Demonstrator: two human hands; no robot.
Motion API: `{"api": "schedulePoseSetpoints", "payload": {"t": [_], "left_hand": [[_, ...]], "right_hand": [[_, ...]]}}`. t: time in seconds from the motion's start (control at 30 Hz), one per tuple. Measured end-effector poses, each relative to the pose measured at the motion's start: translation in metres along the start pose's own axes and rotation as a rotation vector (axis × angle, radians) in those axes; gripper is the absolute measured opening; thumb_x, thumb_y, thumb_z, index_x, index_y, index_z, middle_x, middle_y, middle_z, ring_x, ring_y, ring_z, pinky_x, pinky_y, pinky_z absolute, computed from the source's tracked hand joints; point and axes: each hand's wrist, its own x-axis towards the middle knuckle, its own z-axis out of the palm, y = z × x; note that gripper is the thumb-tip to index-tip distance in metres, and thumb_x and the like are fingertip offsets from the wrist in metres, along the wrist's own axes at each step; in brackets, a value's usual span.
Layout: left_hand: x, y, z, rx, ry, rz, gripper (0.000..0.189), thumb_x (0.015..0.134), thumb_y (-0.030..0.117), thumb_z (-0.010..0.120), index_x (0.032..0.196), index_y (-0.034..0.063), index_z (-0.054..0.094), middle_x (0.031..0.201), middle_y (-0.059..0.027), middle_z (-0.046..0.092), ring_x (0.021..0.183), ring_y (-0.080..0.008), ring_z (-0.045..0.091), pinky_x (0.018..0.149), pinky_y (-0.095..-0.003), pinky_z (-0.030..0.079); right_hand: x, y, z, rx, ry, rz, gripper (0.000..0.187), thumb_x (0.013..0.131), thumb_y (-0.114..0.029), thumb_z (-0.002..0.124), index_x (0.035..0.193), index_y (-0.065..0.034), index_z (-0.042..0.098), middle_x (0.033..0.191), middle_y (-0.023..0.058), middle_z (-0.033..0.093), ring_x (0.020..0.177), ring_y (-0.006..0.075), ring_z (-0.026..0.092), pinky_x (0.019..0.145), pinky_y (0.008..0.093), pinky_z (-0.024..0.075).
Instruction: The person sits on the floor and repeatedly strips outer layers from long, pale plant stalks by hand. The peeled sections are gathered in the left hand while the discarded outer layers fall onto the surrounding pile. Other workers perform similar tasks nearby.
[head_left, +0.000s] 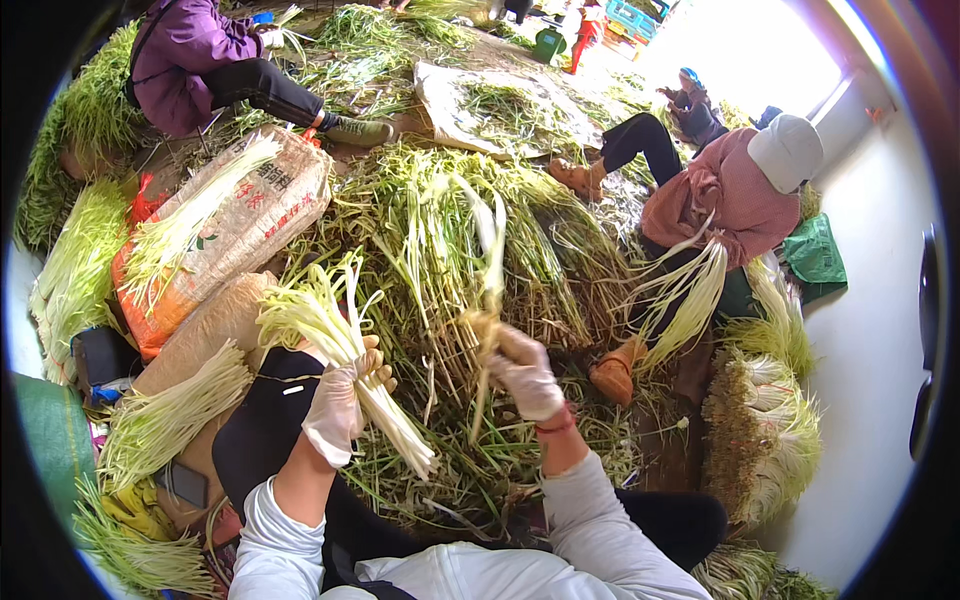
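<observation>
My left hand (341, 401), in a thin pale glove, is closed around a bundle of yellow-white garlic chives (330, 326). Their pale cut-looking stalks slant down to the right and the yellow leaves bend over at the top. A blurred stalk with a brownish dry root end (489, 285) is pinched in the gloved fingers of my right hand (525, 375). Beyond both hands lies a heap of untrimmed chives (450, 247), roots towards me. Loose leaf scraps (480, 480) cover the floor beneath my hands.
Trimmed bundles lie on a printed woven sack (255, 195) and a brown sack (187, 322), at left. A phone (182, 484) rests there. Tied bundles (765, 442) are stacked along the right wall. A person in purple (184, 60) and one in a white cap (720, 187) sit nearby.
</observation>
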Motion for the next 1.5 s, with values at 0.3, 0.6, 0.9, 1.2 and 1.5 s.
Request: {"api": "schedulePoseSetpoints", "payload": {"t": [0.3,0.6,0.9,1.2,1.5], "left_hand": [[0.001,0.0,0.002,0.161,0.016,0.026,0.027,0.086,0.011,0.066,0.112,0.0081,0.057,0.098,-0.0055,0.066,0.07,-0.0142,0.062,0.069,-0.033,0.055],[0.007,-0.009,-0.002,0.236,-0.028,-0.048,0.024,0.082,0.003,0.067,0.104,-0.0004,0.059,0.08,-0.0054,0.062,0.064,-0.0153,0.061,0.06,-0.0266,0.053],[-0.004,0.0,0.004,0.21,-0.144,0.138,0.028,0.082,0.0,0.059,0.11,0.001,0.056,0.09,-0.0055,0.061,0.07,-0.0125,0.06,0.063,-0.0232,0.052],[-0.007,0.009,0.006,-0.054,-0.23,0.158,0.025,0.084,0.007,0.062,0.107,0.0032,0.052,0.09,-0.0058,0.059,0.066,-0.0117,0.06,0.064,-0.0258,0.056],[-0.009,0.033,-0.001,-0.023,-0.135,0.21,0.021,0.084,0.004,0.057,0.105,0.0033,0.053,0.085,-0.0056,0.058,0.066,-0.0128,0.059,0.062,-0.0284,0.054]], "right_hand": [[-0.036,0.036,0.03,-0.316,-0.205,0.043,0.046,0.085,0.004,0.063,0.129,-0.0057,0.054,0.096,-0.003,0.062,0.078,0.0069,0.052,0.074,0.0203,0.0455],[-0.026,0.043,0.041,-0.662,-0.514,0.335,0.045,0.08,-0.025,0.073,0.117,-0.0046,0.059,0.081,0.0078,0.066,0.075,0.0188,0.061,0.068,0.0304,0.0494],[-0.012,0.03,0.074,0.287,-0.013,0.278,0.018,0.09,-0.006,0.062,0.107,-0.0001,0.063,0.092,0.0005,0.065,0.078,0.0069,0.057,0.074,0.0221,0.0482],[-0.036,0.049,0.011,-0.577,0.275,-0.116,0.005,0.09,-0.005,0.057,0.085,-0.0035,0.059,0.07,0.0015,0.055,0.057,0.0083,0.048,0.05,0.0258,0.0409],[-0.09,0.096,-0.134,-1.511,0.085,1.017,0.03,0.085,-0.031,0.057,0.095,-0.006,0.07,0.095,0.0235,0.065,0.096,0.0371,0.062,0.081,0.0424,0.0502]]}}
